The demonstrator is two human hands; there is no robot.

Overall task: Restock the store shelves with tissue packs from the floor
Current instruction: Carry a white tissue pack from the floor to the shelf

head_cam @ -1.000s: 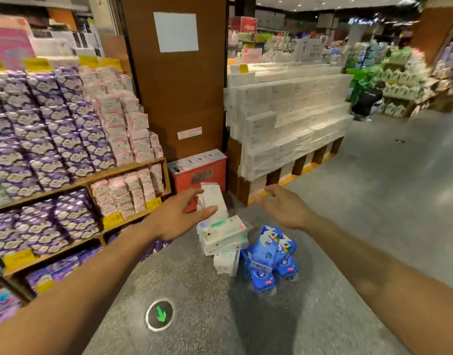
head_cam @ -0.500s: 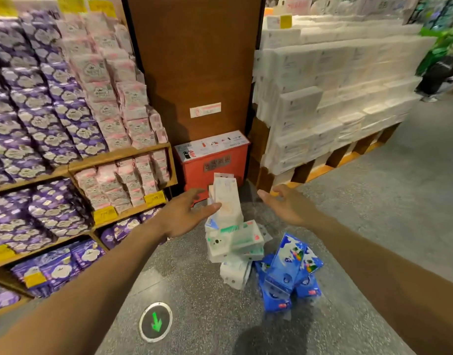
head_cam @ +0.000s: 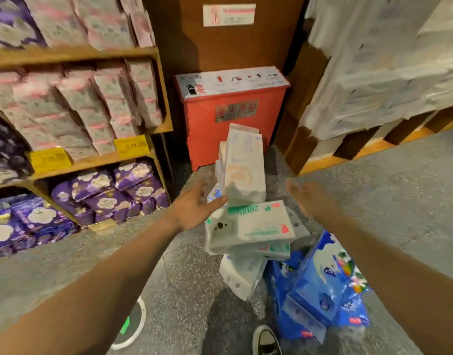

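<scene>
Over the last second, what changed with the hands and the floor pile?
The person closed in and both hands reached lower, either side of the upright white pack: left hand by its base, right hand apart, palm turned inward. Nothing gripped yet. The white stack and blue packs lie unmoved.

A single wide-angle camera on the person's head looks forward and steeply down at the floor (head_cam: 182, 278), close above the tissue pile (head_cam: 261, 224). Shelves (head_cam: 92, 161) fill the left edge, a pallet stack (head_cam: 386, 73) the right, and a shoe (head_cam: 266, 339) shows at the bottom.
</scene>
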